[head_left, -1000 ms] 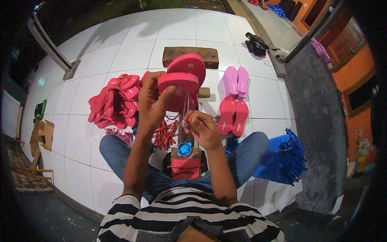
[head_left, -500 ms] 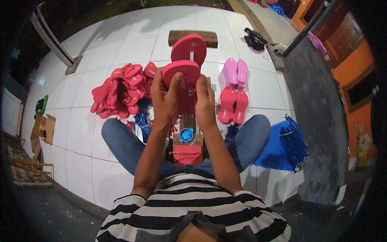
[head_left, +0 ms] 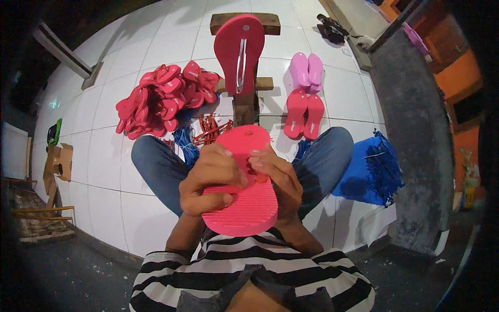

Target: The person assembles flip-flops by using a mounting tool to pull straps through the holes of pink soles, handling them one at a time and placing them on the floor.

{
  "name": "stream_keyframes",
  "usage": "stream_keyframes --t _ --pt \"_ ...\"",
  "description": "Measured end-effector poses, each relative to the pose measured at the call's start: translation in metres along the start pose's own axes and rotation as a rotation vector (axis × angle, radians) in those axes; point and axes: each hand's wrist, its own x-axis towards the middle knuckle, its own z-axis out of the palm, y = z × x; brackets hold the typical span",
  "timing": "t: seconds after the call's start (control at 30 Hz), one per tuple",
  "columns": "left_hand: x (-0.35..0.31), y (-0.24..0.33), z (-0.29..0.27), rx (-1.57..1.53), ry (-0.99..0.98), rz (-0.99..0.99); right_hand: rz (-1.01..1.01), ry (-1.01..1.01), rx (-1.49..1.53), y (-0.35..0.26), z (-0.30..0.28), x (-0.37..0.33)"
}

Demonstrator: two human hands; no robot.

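Observation:
I hold a red-pink flip-flop sole (head_left: 244, 210) in front of my belly, its ridged underside facing up. My left hand (head_left: 210, 179) is closed on its left edge, thumb lying across the ridges. My right hand (head_left: 278, 182) grips the right edge, fingertips close to a hole where a small reddish bit shows. Beyond my hands, another red sole (head_left: 226, 44) rests on a wooden stand (head_left: 243, 111). A long metal loop (head_left: 241, 65) lies along the middle of that sole. Whatever is under the held sole is hidden.
At left lies a heap of red soles (head_left: 150, 101), with red straps (head_left: 212, 129) and blue straps (head_left: 186, 146) beside it. On the right are a lilac pair (head_left: 305, 70), a red pair (head_left: 304, 114) and a blue sheet (head_left: 353, 177) bearing dark blue straps. A wooden block (head_left: 269, 23) stands behind.
The held sole has come down from beside the stand toward my body and been turned over, underside up. The sole on the stand and its metal loop are now uncovered.

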Motion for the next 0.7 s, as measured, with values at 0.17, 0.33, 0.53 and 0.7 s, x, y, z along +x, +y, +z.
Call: stream_keyframes --t 0.17,0.33,0.53,0.7 --pt "0.005 0.005 -0.013 0.032 -0.181 -0.104 0.144 -0.063 0.106 -0.003 -0.003 0.002" --pt "-0.023 -0.008 -0.005 0.138 -0.047 -0.208 0.312 -0.100 0.149 0.004 0.004 -0.010" --pt "-0.047 -0.022 -0.013 0.140 0.075 -0.833 0.455 -0.231 -0.008 0.033 0.009 -0.009" --pt "-0.022 -0.026 -0.018 0.172 0.151 -0.952 0.450 -0.273 -0.055 0.039 0.015 0.003"
